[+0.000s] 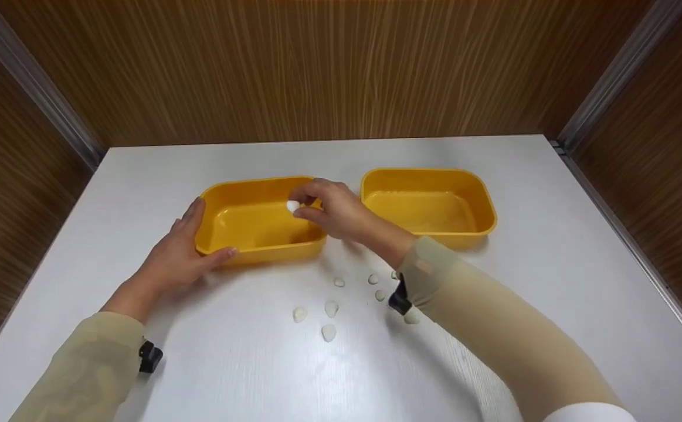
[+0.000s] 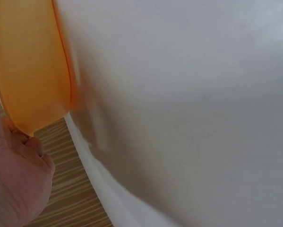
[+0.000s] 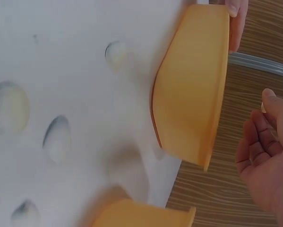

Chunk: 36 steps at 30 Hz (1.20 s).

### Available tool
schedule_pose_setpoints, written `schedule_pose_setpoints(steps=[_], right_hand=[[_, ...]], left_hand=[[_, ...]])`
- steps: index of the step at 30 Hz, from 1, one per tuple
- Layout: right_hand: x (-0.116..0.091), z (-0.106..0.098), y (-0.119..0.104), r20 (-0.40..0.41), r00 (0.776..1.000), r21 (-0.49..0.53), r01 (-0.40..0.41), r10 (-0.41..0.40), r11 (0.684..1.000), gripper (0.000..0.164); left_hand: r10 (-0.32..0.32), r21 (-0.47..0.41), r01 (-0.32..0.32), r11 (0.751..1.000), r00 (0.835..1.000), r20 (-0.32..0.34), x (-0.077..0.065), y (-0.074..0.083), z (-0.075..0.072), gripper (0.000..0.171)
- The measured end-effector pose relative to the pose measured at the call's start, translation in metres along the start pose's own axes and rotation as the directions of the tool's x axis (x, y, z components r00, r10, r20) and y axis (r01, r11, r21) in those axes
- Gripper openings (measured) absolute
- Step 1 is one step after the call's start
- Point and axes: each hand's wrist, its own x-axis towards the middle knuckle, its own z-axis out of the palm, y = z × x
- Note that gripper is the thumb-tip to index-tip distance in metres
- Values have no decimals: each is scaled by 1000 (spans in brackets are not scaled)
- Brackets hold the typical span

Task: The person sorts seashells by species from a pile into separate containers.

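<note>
My right hand (image 1: 338, 212) pinches a small white pebble (image 1: 293, 206) between thumb and fingertips, above the inside of the left yellow plastic box (image 1: 267, 255). In the right wrist view only a sliver of the pebble (image 3: 263, 108) shows by the thumb. My left hand (image 1: 177, 253) grips that box at its left end, the thumb over the front rim and the fingers along the side. Its bent fingers (image 2: 32, 146) meet the box rim in the left wrist view. No pebble shows on the visible part of the box floor.
A second yellow box (image 1: 464, 238) stands to the right, partly behind my right forearm. Several pale pebbles (image 1: 329, 333) lie scattered on the white table (image 1: 229, 363) in front of the boxes, some partly hidden by the right sleeve. Wood-grain panels (image 1: 329, 70) enclose the table.
</note>
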Motion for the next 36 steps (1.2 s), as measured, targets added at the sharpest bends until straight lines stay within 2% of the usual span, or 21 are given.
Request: schedule_pose_setpoints(steps=[9,18,22,26,32,36], right_hand=[[18,21,-1,53,998,-53,-31,33,998,30],[11,16,4,-3,1000,-20,-24,24,1000,34],[-2,3,3,-38,999,22,-18,19,1000,31],[-22,-14,1,-55,998,43,40,-37,998,28],[-60,-41,8,-85,987,68,139,-133,988,25],[-88,-55,18,-92,986,74,149,-142,986,22]], left_hand=[[-6,3,6,1000,1000,6,-2,0,-3,128],[12,17,-12,1000,1000,-7,-2,0,-3,126],[24,19,-24,1000,1000,-12,-3,0,-3,125],[19,17,-19,1000,1000,-6,-2,0,-3,125],[14,15,-14,1000,1000,-2,-4,1,-4,125],[12,13,-12,1000,1000,-1,-7,0,-4,126]])
